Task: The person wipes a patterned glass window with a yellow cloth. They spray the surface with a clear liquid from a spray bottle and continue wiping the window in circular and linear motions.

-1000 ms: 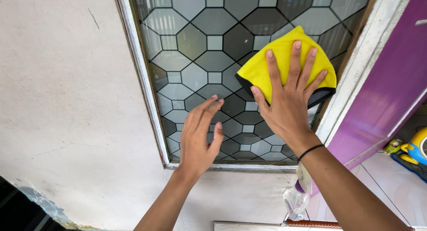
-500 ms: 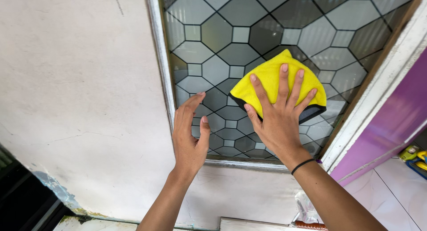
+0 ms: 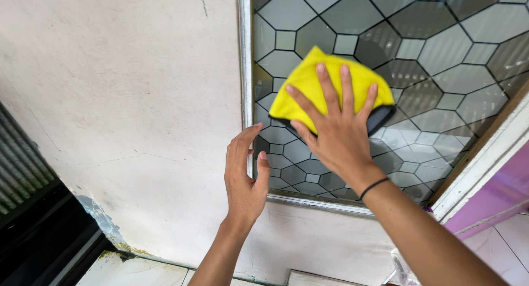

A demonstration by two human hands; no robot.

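Against the patterned glass of a window [image 3: 435,60], a person's right hand [image 3: 336,134] presses a folded yellow cloth [image 3: 325,85] flat, fingers fanned wide over it, the palm just below the cloth's lower edge. That cloth lies up and to the right of the left hand [image 3: 245,178], near the pane's left side, its long axis slanting down towards the right; a dark layer shows along its lower rim, perhaps a backing. With fingers loosely together and holding nothing, the left hand rests at the pale window frame [image 3: 245,71], seemingly touching where frame meets the white wall [image 3: 121,110]. Only the right hand is on the cloth, and a thin black band [image 3: 374,187] circles its wrist
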